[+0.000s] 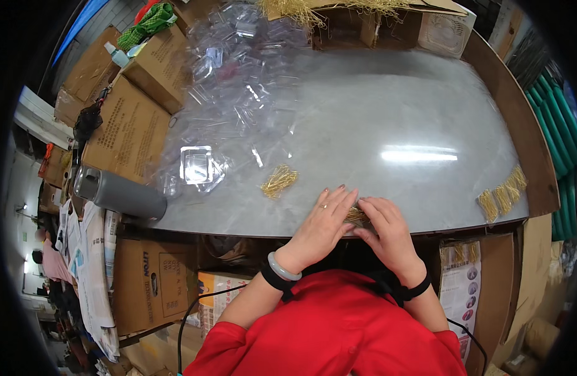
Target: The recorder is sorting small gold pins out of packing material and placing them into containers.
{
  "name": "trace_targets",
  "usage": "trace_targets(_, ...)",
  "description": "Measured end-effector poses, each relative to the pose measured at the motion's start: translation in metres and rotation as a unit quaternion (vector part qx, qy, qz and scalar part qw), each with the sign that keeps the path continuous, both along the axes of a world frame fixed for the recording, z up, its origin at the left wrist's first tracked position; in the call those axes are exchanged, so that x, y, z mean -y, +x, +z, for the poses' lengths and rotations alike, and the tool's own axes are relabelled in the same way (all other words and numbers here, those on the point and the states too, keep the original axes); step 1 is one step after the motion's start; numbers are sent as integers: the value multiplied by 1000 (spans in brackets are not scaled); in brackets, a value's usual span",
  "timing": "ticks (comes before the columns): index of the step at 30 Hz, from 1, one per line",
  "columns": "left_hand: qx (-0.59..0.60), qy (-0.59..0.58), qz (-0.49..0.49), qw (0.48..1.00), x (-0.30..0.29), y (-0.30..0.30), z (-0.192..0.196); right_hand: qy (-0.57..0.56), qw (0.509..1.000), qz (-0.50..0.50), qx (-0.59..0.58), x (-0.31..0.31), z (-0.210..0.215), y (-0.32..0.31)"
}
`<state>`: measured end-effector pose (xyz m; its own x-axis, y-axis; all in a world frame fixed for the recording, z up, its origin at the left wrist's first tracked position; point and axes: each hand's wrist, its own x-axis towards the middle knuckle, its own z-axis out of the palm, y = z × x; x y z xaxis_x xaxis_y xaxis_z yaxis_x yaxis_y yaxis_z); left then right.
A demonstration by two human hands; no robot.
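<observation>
Near the front edge of the grey table (389,106), my two hands close in from both sides on a small bundle of thin gold wire pieces (356,215). My left hand (326,218) has its fingers together over the bundle's left side. My right hand (387,233) curves round its right side, thumb toward me. Most of the bundle is hidden under the fingers. A loose bunch of the same gold wires (279,182) lies just left of my left hand. Toward the right edge, several neat gold bundles (503,194) rest in a row.
A wide heap of clear plastic boxes (238,103) covers the table's left side. A grey bottle (122,193) lies at the front left by cardboard boxes (128,128). More gold wires (295,11) sit on cardboard at the back. A brown raised border (520,106) bounds the right side.
</observation>
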<state>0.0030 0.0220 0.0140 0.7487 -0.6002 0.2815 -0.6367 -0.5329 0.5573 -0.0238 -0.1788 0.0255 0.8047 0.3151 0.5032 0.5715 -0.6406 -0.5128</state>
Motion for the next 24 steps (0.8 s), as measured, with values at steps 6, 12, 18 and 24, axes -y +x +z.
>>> trace_targets(6,12,37,49,998,11,-6,-11,-24,999,-8,-23,-1,-4,-1)
trace_targets(12,44,6,66,997,22,-13,-4,19,999,-37,-28,-21,-17,-12)
trace_targets(18,31,-14,65,997,21,-12,-8,-22,998,-32,-48,-31,-8,-5)
trace_targets(24,46,-16,65,997,20,-13,-8,-25,996,-77,-41,-21,-11,-9)
